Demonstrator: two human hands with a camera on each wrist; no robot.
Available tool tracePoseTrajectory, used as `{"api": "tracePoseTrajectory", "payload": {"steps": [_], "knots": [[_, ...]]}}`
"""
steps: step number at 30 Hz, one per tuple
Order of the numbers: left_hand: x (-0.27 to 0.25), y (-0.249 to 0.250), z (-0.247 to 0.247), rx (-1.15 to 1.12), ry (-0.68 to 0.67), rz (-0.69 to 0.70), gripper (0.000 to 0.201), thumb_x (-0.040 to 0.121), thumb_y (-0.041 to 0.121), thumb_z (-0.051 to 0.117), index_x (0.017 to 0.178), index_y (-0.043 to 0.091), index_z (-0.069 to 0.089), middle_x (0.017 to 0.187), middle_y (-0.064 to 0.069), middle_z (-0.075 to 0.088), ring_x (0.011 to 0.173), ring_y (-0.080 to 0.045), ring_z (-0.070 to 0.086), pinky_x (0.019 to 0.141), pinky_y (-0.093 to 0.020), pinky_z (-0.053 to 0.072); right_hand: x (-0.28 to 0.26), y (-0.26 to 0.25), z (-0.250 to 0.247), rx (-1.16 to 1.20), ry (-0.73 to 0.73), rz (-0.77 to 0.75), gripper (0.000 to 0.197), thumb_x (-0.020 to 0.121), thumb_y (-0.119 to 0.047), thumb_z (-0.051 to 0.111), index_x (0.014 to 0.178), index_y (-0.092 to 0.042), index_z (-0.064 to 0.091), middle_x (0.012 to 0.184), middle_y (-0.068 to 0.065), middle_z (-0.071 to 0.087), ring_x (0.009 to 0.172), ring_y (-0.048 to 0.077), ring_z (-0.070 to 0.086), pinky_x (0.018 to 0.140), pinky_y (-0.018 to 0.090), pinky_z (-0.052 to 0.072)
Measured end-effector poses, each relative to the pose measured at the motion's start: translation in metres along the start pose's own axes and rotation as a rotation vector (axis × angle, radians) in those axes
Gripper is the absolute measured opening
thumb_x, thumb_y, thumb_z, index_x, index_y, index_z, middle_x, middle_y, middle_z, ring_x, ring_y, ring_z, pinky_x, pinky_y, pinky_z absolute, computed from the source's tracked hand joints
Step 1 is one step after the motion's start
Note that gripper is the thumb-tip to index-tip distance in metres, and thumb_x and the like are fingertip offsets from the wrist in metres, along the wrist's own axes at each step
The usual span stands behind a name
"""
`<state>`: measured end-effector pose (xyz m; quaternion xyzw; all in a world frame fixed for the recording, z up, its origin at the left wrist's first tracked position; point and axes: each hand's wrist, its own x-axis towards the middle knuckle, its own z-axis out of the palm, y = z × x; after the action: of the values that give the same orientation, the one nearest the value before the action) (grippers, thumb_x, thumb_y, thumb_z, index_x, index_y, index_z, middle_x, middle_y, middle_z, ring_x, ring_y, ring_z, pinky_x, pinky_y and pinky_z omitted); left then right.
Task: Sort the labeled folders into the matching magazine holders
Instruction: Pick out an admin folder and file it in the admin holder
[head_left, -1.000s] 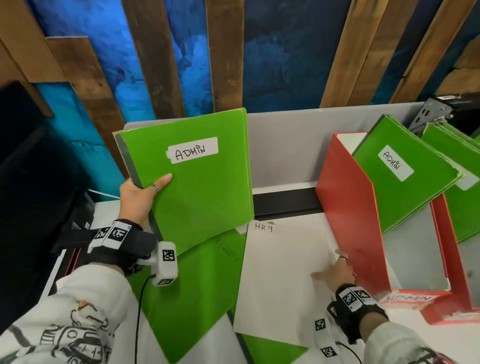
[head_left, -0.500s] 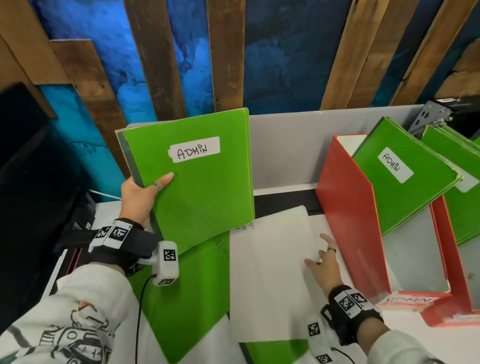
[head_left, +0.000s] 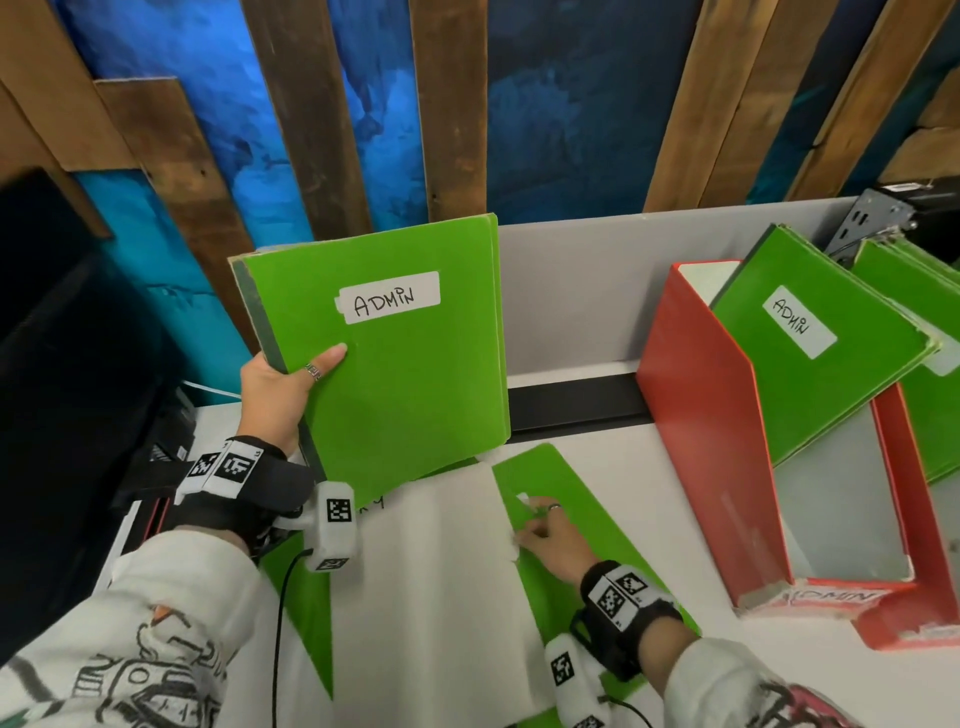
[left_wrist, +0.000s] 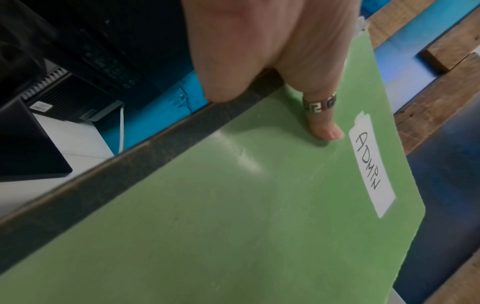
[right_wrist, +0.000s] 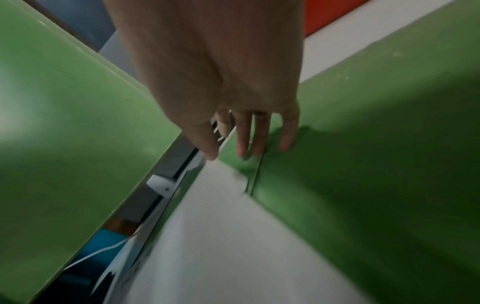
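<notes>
My left hand (head_left: 280, 384) grips a green folder labelled ADMIN (head_left: 405, 395) by its dark spine and holds it upright above the table's left side; the thumb (left_wrist: 322, 123) presses its front cover (left_wrist: 259, 226). My right hand (head_left: 540, 530) lies with straight fingers (right_wrist: 244, 133) on a green folder (head_left: 566, 499) flat on the table, with its thumb at the edge of a white folder (head_left: 431, 582). At the right stands a red magazine holder marked ADMIN (head_left: 701, 441), and another green ADMIN folder (head_left: 831, 364) leans in it.
A second red holder (head_left: 909, 629) with green folders (head_left: 930, 291) stands at the far right. Another green folder (head_left: 306, 613) lies under the white one. A grey partition (head_left: 571, 291) backs the table. Dark equipment (head_left: 62, 364) fills the left.
My right hand has slid the white folder to the left, uncovering a green folder beneath it, and now rests on that green folder. The left hand and its ADMIN folder have hardly moved.
</notes>
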<state>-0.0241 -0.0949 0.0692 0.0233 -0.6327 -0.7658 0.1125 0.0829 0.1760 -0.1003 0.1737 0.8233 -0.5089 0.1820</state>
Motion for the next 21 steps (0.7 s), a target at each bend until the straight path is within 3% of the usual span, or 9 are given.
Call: {"api": "tracePoseTrajectory", "payload": {"steps": [2, 5, 7, 10, 12, 15, 19, 21], "knots": [[-0.001, -0.002, 0.001, -0.003, -0.001, -0.004, 0.025, 0.078, 0.003, 0.070, 0.091, 0.024, 0.065, 0.072, 0.017, 0.073, 0.071, -0.001, 0.071, 0.061, -0.018, 0.056, 0.005, 0.007, -0.022, -0.232, 0.198, 0.085, 0.061, 0.080, -0.033, 0.069, 0.130, -0.020, 0.037, 0.124, 0.007, 0.052, 0.120, 0.028, 0.048, 0.096, 0.039, 0.043], [-0.002, -0.005, 0.001, 0.003, 0.003, -0.015, 0.026, 0.078, 0.003, 0.071, 0.091, 0.024, 0.065, 0.073, 0.017, 0.074, 0.071, -0.001, 0.071, 0.061, -0.019, 0.057, 0.002, 0.024, -0.053, -0.472, 0.264, 0.269, 0.092, 0.065, -0.048, 0.078, 0.137, -0.023, 0.026, 0.136, 0.006, 0.034, 0.131, 0.033, 0.031, 0.099, 0.053, 0.037], [-0.003, -0.007, 0.001, -0.002, 0.002, -0.024, 0.026, 0.078, 0.002, 0.070, 0.090, 0.024, 0.065, 0.072, 0.016, 0.074, 0.070, -0.002, 0.071, 0.060, -0.019, 0.056, 0.001, 0.034, -0.063, -0.507, 0.227, 0.269, 0.105, 0.060, -0.043, 0.083, 0.140, -0.025, 0.018, 0.136, 0.007, 0.028, 0.131, 0.034, 0.030, 0.099, 0.055, 0.040], [-0.003, -0.010, 0.002, 0.000, -0.003, -0.029, 0.025, 0.078, 0.001, 0.069, 0.089, 0.023, 0.065, 0.071, 0.016, 0.073, 0.069, -0.001, 0.071, 0.058, -0.017, 0.056, 0.005, 0.039, -0.068, -0.408, 0.190, 0.276, 0.109, 0.058, -0.029, 0.088, 0.140, -0.023, 0.016, 0.136, 0.015, 0.028, 0.124, 0.039, 0.042, 0.100, 0.050, 0.044], [-0.003, -0.011, 0.003, 0.007, -0.001, -0.034, 0.025, 0.078, 0.001, 0.069, 0.090, 0.023, 0.065, 0.070, 0.017, 0.073, 0.068, -0.001, 0.070, 0.057, -0.018, 0.056, 0.005, 0.036, -0.071, -0.285, 0.159, 0.269, 0.104, 0.061, -0.021, 0.087, 0.138, -0.019, 0.016, 0.136, 0.021, 0.038, 0.121, 0.038, 0.048, 0.099, 0.044, 0.044], [0.000, -0.011, 0.005, 0.019, -0.005, -0.035, 0.024, 0.078, 0.003, 0.070, 0.090, 0.024, 0.065, 0.070, 0.018, 0.073, 0.068, 0.000, 0.070, 0.057, -0.017, 0.055, 0.002, 0.033, -0.078, -0.133, 0.152, 0.172, 0.079, 0.070, -0.009, 0.080, 0.127, -0.020, 0.026, 0.129, 0.020, 0.054, 0.115, 0.033, 0.055, 0.097, 0.039, 0.045], [0.005, -0.009, 0.010, 0.005, 0.002, -0.024, 0.024, 0.079, 0.003, 0.069, 0.087, 0.025, 0.064, 0.067, 0.020, 0.072, 0.066, 0.003, 0.069, 0.057, -0.015, 0.055, -0.014, 0.020, -0.093, 0.072, 0.242, 0.033, 0.058, 0.082, 0.003, 0.066, 0.127, -0.016, 0.035, 0.116, 0.016, 0.055, 0.118, 0.035, 0.052, 0.073, 0.025, 0.045], [0.008, -0.009, 0.012, -0.001, 0.012, -0.017, 0.023, 0.078, 0.004, 0.070, 0.087, 0.024, 0.065, 0.068, 0.020, 0.072, 0.067, 0.003, 0.069, 0.057, -0.016, 0.056, -0.020, 0.015, -0.105, 0.123, 0.362, -0.045, 0.049, 0.083, 0.002, 0.064, 0.120, -0.020, 0.040, 0.125, 0.026, 0.053, 0.125, 0.036, 0.047, 0.086, 0.030, 0.044]]}}
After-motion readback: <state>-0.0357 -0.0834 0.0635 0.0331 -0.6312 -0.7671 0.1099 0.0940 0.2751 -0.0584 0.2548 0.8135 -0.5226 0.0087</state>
